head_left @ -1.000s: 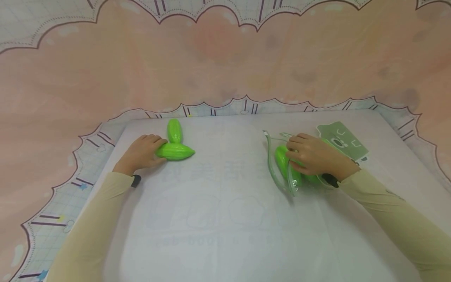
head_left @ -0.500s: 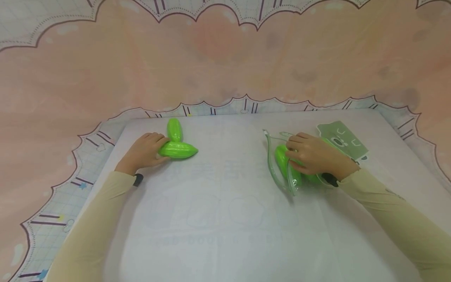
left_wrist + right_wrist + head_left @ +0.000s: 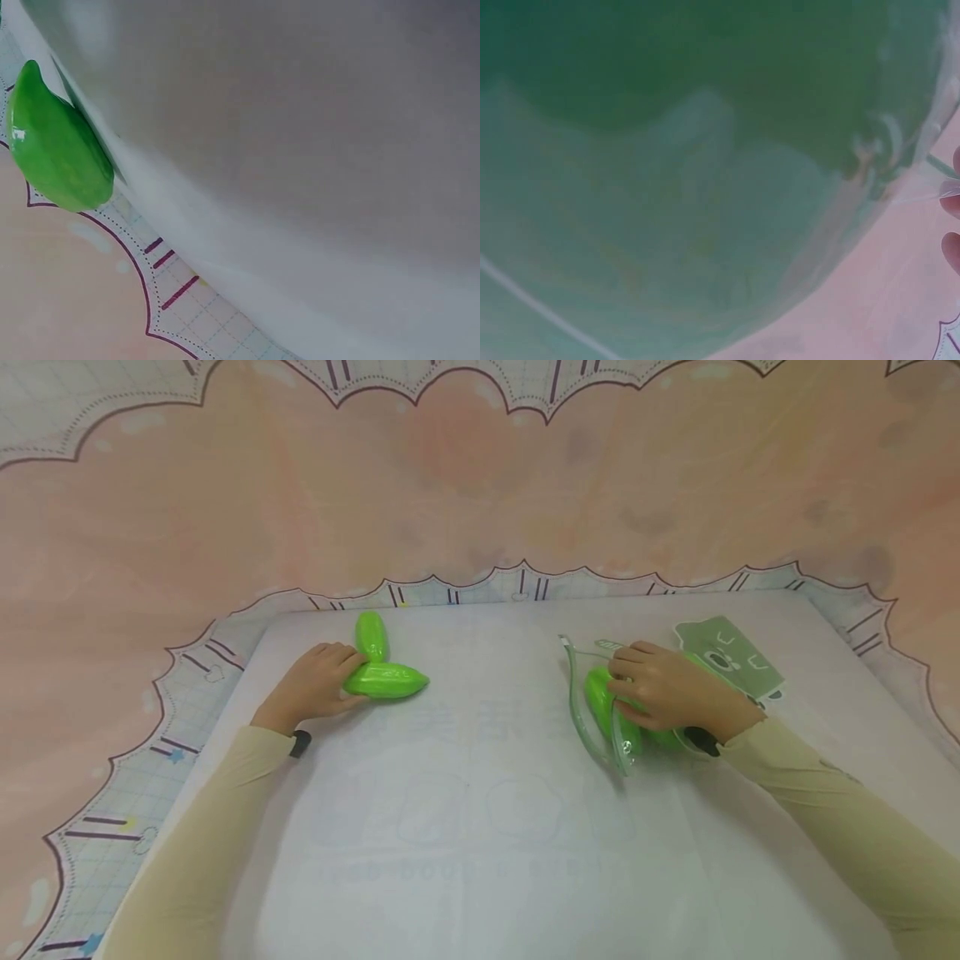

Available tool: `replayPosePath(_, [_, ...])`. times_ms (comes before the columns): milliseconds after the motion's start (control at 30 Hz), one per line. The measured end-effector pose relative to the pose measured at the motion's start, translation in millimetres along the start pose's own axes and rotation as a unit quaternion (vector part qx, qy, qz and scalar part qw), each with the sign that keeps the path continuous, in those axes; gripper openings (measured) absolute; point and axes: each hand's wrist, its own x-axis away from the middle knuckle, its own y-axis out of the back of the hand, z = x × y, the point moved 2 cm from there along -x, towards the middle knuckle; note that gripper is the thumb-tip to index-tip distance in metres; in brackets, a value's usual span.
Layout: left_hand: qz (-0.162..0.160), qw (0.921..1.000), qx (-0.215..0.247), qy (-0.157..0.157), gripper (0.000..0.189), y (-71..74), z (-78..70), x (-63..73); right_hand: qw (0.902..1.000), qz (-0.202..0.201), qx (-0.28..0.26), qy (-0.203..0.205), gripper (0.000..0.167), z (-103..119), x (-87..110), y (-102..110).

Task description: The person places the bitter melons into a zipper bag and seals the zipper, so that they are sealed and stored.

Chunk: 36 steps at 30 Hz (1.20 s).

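Note:
My left hand (image 3: 318, 687) grips one end of a glossy green toy vegetable (image 3: 392, 680), ridged and pointed, whose tip faces right. Just behind it lies a second green toy vegetable (image 3: 371, 637). One such vegetable (image 3: 60, 142) shows at the left of the left wrist view. On the right, my right hand (image 3: 652, 687) pinches the edge of a clear plastic zip bag (image 3: 731, 660) with green trim and a printed animal face. The bag's mouth gapes toward the left, and green vegetables (image 3: 600, 693) sit inside it. Two fingertips (image 3: 951, 251) appear at the right wrist view's edge.
A white cloth (image 3: 465, 877) with faint print covers the table. Behind it and along its sides hangs a peach-coloured patterned sheet (image 3: 465, 510) with a scalloped border. A stretch of white cloth separates the two hands.
My left hand has slid a little to the right with the gripped vegetable. The vegetable behind it stays put, and my right hand and the bag have hardly moved.

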Motion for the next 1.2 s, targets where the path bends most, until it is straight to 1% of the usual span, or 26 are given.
replayPosePath(167, [0.004, 1.0000, 0.002, 0.005, 0.059, 2.1, -4.9, -3.5, 1.0000, -0.002, 0.003, 0.003, 0.013, 0, -0.4, 0])
replayPosePath(433, [-0.020, 0.9997, 0.003, -0.015, 0.057, 3.8, -12.6, -9.6, 1.0000, -0.004, 0.005, 0.004, 0.014, -1, -0.4, 0])
replayPosePath(633, [-0.036, 0.9991, 0.002, -0.024, 0.057, 2.6, -17.2, -13.4, 0.9999, -0.008, 0.005, 0.008, 0.013, -1, -0.3, -1])
replayPosePath(733, [-0.041, 0.9988, 0.001, -0.025, 0.057, 2.3, -19.6, -15.2, 0.9999, -0.011, 0.003, 0.009, 0.012, -1, -0.3, -1])
replayPosePath(967, [-0.042, 0.9988, 0.004, -0.027, 0.057, 4.9, -26.7, -18.8, 0.9998, -0.015, 0.004, 0.009, 0.012, -1, -0.2, -1])
replayPosePath(1200, [-0.057, 0.9975, 0.003, -0.040, 0.056, 3.4, -28.4, -20.7, 0.9999, -0.009, 0.003, 0.004, 0.012, 0, -0.8, 0])
